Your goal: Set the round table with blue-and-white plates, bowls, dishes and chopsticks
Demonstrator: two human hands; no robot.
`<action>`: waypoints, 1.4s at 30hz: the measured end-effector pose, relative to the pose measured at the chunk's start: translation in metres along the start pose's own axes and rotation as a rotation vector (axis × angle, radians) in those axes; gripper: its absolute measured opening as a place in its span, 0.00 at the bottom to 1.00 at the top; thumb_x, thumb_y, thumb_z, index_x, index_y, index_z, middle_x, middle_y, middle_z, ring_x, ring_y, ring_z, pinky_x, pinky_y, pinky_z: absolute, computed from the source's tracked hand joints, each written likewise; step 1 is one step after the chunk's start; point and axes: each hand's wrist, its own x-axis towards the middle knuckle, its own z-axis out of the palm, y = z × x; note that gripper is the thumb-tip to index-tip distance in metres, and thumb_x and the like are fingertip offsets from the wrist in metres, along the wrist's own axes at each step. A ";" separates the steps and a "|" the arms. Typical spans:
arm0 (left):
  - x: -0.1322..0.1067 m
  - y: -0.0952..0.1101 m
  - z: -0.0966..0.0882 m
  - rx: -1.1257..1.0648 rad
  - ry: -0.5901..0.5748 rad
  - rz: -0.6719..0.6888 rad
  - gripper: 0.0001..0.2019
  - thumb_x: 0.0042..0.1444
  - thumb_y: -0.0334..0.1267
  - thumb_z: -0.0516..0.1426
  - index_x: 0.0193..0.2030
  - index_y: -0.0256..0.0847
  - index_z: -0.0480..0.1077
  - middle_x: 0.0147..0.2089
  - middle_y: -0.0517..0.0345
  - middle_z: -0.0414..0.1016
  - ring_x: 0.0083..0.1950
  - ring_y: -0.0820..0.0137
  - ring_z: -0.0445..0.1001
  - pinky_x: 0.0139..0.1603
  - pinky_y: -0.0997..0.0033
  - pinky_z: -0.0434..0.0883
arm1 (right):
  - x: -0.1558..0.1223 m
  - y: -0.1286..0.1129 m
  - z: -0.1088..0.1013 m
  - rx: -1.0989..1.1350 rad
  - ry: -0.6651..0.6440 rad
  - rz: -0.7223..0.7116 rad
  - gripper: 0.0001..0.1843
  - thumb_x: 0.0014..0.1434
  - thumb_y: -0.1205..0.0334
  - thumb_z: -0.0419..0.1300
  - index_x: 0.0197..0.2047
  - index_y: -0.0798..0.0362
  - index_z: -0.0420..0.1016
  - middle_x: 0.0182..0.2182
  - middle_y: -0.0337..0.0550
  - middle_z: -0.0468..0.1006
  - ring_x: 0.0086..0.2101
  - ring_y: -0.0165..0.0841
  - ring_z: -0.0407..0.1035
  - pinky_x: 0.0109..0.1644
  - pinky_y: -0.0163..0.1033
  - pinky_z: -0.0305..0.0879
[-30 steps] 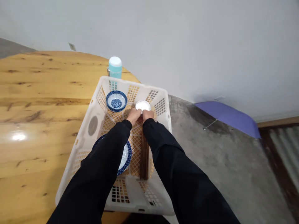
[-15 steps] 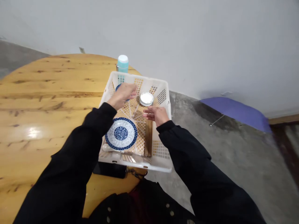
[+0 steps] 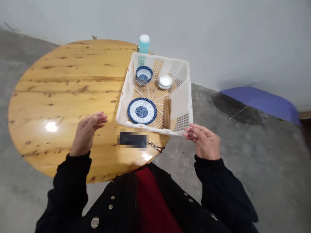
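A white plastic basket stands on the wooden table, partly past its right edge. Inside it, a stack of blue-patterned bowls sits at the back left and small white dishes at the back right. A blue-rimmed plate lies in front, beside a bundle of chopsticks. My left hand hovers over the table left of the basket, fingers apart and holding nothing. Near the basket's front right corner is my right hand, also open; whether its fingertips touch the rim I cannot tell.
The round wooden table spreads to the left. A light-blue bottle stands behind the basket. In front of it lies a dark, blurred-out object with a strap. A purple umbrella rests open on the concrete floor by the wall.
Both hands have drawn back out of the basket toward me, the left going left and the right going right. The bowls now show fully. The view has shifted.
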 end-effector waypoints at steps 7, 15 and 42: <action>-0.083 -0.077 -0.009 -0.048 -0.050 -0.212 0.23 0.53 0.54 0.60 0.47 0.36 0.75 0.44 0.47 0.80 0.42 0.67 0.79 0.44 0.70 0.72 | -0.118 0.060 0.028 0.033 -0.123 0.224 0.17 0.48 0.51 0.68 0.37 0.53 0.79 0.30 0.46 0.82 0.26 0.33 0.76 0.29 0.37 0.71; -0.123 -0.105 -0.015 0.176 -0.161 -0.207 0.15 0.59 0.49 0.53 0.29 0.40 0.69 0.14 0.69 0.56 0.16 0.78 0.56 0.23 0.77 0.58 | -0.177 0.100 0.065 0.060 -0.446 0.547 0.21 0.41 0.49 0.71 0.36 0.55 0.79 0.29 0.46 0.82 0.24 0.32 0.75 0.27 0.34 0.70; -0.110 -0.085 0.026 0.388 -0.355 -0.132 0.19 0.59 0.50 0.54 0.49 0.38 0.72 0.45 0.49 0.79 0.46 0.64 0.77 0.48 0.66 0.72 | -0.108 0.080 0.022 -0.035 -0.372 0.389 0.22 0.44 0.47 0.71 0.35 0.56 0.79 0.25 0.45 0.81 0.27 0.33 0.75 0.32 0.36 0.70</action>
